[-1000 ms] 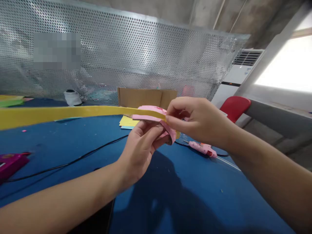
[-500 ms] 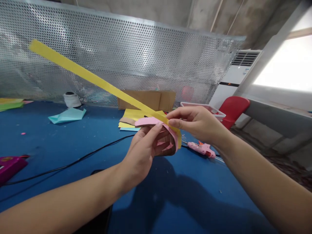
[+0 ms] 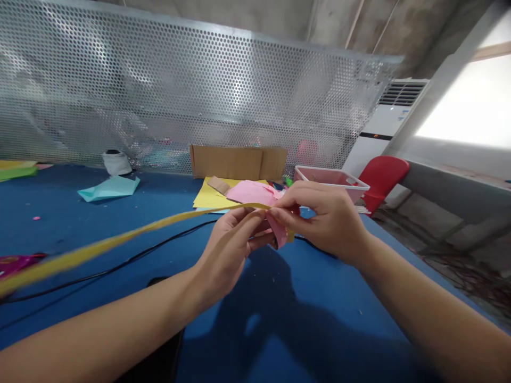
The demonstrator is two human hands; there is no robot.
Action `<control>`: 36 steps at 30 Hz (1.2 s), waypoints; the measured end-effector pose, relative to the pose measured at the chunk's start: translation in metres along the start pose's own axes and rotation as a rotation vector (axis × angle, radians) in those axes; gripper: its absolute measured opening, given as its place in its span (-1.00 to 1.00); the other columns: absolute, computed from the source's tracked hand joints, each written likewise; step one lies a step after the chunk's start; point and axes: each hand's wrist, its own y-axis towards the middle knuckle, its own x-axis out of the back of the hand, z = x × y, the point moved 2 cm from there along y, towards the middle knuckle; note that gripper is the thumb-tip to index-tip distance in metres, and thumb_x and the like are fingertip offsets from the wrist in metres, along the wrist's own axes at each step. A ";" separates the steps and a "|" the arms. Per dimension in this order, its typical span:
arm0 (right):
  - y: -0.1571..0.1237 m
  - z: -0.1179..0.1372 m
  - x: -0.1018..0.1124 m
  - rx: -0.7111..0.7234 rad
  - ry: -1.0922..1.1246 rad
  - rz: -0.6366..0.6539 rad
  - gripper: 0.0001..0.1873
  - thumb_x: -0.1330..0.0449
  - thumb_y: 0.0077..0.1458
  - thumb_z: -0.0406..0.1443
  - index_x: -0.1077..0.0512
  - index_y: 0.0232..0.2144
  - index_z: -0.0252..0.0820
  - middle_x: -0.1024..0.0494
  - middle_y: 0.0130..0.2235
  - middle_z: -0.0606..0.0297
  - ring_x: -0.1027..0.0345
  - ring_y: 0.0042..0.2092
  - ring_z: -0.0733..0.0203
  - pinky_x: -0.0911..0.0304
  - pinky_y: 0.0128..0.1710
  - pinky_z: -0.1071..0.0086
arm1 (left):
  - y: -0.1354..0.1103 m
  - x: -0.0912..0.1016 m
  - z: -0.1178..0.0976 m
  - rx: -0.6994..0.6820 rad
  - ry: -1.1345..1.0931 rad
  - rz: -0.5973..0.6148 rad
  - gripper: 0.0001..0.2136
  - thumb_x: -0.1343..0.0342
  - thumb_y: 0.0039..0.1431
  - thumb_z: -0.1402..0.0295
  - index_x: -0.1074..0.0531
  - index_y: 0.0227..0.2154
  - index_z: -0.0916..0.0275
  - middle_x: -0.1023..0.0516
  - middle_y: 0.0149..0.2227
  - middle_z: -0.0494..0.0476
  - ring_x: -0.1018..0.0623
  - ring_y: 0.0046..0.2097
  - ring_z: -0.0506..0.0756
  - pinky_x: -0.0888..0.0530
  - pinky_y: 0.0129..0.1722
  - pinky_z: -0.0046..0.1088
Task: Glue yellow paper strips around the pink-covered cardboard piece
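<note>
Between my hands is a curved cardboard piece faced with pink paper (image 3: 280, 232), its bare brown underside partly visible. My left hand (image 3: 225, 250) grips it from below, thumb on top and fingers curled inside the curve. A long yellow paper strip (image 3: 159, 222) lies along the pink edge, and my right hand (image 3: 325, 215) pinches it there between thumb and forefinger. The strip's free end sweeps down to the left, blurred. My right hand hides part of the pink piece.
Yellow sheets (image 3: 205, 197) lie behind my hands, before a brown cardboard panel (image 3: 239, 162). A white-rimmed basket (image 3: 331, 173) stands at right. A black cable (image 3: 131, 261) crosses the blue table (image 3: 303, 330). Light-blue folded paper (image 3: 109, 189) and a purple object (image 3: 18, 264) are at left.
The strip's free end has swung from the upper left down to the lower left. My right hand has turned and now covers the pink glue gun on the table. The pink piece has tilted.
</note>
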 end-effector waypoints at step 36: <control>-0.070 -0.039 -0.004 -0.184 -0.002 0.051 -0.85 -0.08 0.02 -0.45 -0.22 -0.51 -0.16 -0.32 -0.51 0.40 -0.14 -0.48 0.37 -0.09 -0.48 0.47 | 0.059 -0.043 -0.032 -0.875 1.817 0.778 -0.77 -0.01 0.01 0.60 -0.47 -0.55 0.15 -0.55 -0.42 0.10 -0.50 -0.16 0.20 0.04 0.22 -0.12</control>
